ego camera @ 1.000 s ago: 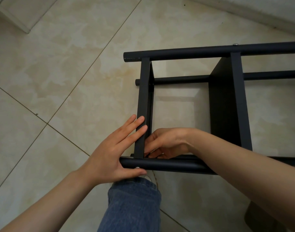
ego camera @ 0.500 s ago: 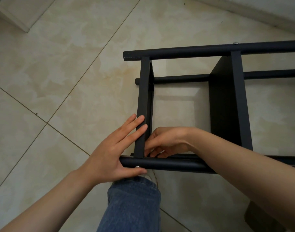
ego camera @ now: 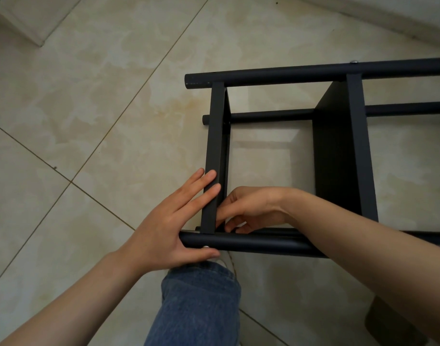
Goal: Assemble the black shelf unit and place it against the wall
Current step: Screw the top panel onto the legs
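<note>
Comparing with half a second back, what differs? (Inspector)

Very little. Left hand [ego camera: 169, 228] unmoved: fingers straight and flat against the outer face of the end panel [ego camera: 212, 158], thumb pressed along the underside of the near tube [ego camera: 258, 243], nothing clasped. Right hand [ego camera: 251, 208] remains inside the frame, at the corner where panel meets tube. Its fingers are curled and have shifted slightly; whether they pinch anything cannot be told. Black shelf unit [ego camera: 313, 73] lies on its side, position unchanged. (Assistant)

Surface and room? (Inspector)

Beige marbled floor tiles [ego camera: 89, 108] with dark grout lines. The unit rests on them right of centre and runs out of view to the right. A pale wall base [ego camera: 388, 18] crosses the upper right corner, near the far tube but apart from it. A knee in blue jeans [ego camera: 201, 303] sits just beneath the near tube. (Assistant)

Edges and room to move? (Inspector)

Tube ends stop just left of the end panel; from there tile runs on leftward and ahead. A screw head [ego camera: 206, 247] shows on the near tube beside the thumb. A second panel [ego camera: 338, 151] stands just beyond the right forearm. (Assistant)
</note>
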Available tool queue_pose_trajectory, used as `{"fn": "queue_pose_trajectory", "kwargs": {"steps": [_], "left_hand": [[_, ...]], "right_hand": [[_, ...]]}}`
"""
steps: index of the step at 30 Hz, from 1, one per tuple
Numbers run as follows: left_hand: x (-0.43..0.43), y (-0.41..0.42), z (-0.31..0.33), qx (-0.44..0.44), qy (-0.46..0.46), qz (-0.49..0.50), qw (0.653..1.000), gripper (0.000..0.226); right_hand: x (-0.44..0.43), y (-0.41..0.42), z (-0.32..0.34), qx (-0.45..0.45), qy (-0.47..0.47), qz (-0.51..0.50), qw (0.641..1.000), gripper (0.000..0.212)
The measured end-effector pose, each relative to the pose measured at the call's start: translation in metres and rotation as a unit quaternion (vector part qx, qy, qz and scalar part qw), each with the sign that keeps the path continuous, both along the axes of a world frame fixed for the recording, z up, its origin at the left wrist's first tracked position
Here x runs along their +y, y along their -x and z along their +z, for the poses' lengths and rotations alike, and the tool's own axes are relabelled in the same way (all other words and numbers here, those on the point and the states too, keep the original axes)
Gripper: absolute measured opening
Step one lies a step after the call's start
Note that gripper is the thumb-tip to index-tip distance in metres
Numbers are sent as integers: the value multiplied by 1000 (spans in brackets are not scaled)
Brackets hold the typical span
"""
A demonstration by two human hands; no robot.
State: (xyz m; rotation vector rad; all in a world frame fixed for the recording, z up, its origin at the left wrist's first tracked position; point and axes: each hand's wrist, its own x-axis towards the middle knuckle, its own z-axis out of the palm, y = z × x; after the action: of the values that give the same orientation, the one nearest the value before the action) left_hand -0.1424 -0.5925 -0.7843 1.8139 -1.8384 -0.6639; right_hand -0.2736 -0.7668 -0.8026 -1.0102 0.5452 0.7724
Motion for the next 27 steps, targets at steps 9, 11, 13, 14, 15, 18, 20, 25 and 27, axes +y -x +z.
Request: {"fn": "queue_pose_trajectory", "kwargs": {"steps": [9,11,13,14,15,18,20,25,27], "left_hand": [[0,0,0,1,2,2,1000,94],[0,0,0,2,3,2,1000,94],[0,1,0,2,5,3,1000,94],[0,1,0,1,6,3,1000,94],[0,1,0,1,6,3,1000,94],[0,1,0,4,3,5,1000,94],[0,2,0,4,1,5,1000,94],[0,2,0,3,4,6,1000,93],[0,2,1,1,8,6,1000,93]], "right_hand": [[0,0,-2,17,-15,1,1000,22],[-1,1,-2,-1,-41,-5,999,14],[0,0,-2,-10,-35,-5,999,15],[2,0,-2,-8,-28,-2,1000,16],[3,-1,-3,-4,-19,1,1000,15],[4,-1,-3,12,2,-1,1000,14],[4,-1,-2,8,1,-3,1000,10],[2,0,-1,-14,-15,-3,1000,26],[3,0,0,-13,-18,-5,1000,24]]}}
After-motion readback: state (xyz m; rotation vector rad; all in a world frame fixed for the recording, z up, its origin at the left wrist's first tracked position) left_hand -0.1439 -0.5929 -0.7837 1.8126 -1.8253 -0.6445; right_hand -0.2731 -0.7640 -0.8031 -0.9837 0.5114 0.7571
